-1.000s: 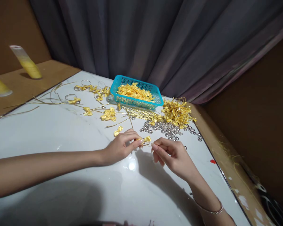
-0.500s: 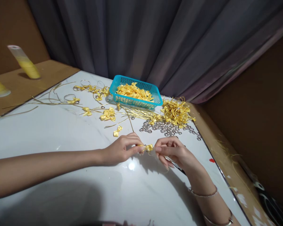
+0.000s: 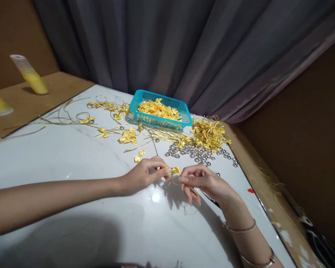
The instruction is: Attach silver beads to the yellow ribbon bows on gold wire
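My left hand pinches a small yellow ribbon bow between thumb and fingertips, just above the table. Close on its right, my right hand has thumb and forefinger closed on a thin gold cord that runs to the bow. The cord's loose end curls below the right fingers. Partly hidden by that hand, a dark, slim tool shows under the palm; I cannot make out its kind. A single yellow bow lies behind my left hand.
A blue basket holds many yellow bows. Behind my right hand lie silver beads and a pile of corded bows. Gold cords lie before the basket. At far left stands a yellow ribbon roll; a grey curtain hangs behind.
My right hand has moved slightly, its lower fingers opening out a little. More of the gold cord now shows, looping by the bow and hanging under the right fingers. The left hand stays nearly still.
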Available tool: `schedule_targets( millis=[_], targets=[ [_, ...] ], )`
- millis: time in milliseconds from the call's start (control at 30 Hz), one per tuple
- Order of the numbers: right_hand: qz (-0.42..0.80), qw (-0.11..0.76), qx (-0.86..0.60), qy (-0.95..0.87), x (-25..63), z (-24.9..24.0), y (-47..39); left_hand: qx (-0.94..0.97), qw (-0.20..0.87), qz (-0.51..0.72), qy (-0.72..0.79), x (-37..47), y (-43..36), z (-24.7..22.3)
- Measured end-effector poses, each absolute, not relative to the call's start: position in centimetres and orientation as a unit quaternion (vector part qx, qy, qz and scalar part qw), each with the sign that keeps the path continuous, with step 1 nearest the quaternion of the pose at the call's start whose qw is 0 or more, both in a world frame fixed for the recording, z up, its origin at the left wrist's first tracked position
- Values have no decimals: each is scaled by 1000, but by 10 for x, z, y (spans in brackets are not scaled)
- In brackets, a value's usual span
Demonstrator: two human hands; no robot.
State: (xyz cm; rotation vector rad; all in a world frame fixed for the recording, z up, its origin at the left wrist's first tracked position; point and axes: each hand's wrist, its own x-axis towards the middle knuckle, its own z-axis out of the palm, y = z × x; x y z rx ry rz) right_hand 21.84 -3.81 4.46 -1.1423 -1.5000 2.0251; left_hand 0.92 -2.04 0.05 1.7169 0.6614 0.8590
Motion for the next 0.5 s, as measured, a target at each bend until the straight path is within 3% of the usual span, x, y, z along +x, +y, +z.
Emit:
schedule_targets(
  millis=[200,333,500],
  targets=[
    [497,151,-468,-715,231,63,-39,667,571,365,308,9,-19,-1],
    [345,191,-513,-763,242,74,-42,649,579,378,318,9,-18,-1],
    [287,270,-479,-784,225,69,-56,624,574,399,349,10,-18,1]
  ],
)
